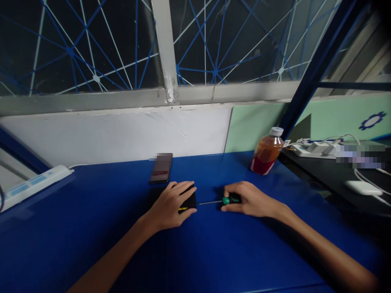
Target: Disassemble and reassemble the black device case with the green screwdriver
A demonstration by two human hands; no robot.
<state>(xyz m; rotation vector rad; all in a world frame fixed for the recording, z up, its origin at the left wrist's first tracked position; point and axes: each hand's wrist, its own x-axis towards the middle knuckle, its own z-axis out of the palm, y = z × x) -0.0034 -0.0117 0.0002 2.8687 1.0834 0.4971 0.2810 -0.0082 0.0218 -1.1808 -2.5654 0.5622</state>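
My left hand (pixel 174 204) lies over a black box-like object (pixel 191 199) with a yellow mark, its fingers on the top and its thumb along the near side. What the object is, I cannot make out, as the hand covers much of it. To the right, my right hand (pixel 246 198) is closed around the green and black handle of a screwdriver (pixel 226 200). The thin metal shaft points left, and its tip is at the right side of the black object. Whether the tip sits inside it cannot be seen.
A phone (pixel 161 167) lies on the blue table (pixel 195 252) behind my left hand. An orange drink bottle (pixel 267 151) stands at the back right. White power strips lie at the left (pixel 39 185) and on the black surface at the right. A white wall and window frame close off the back.
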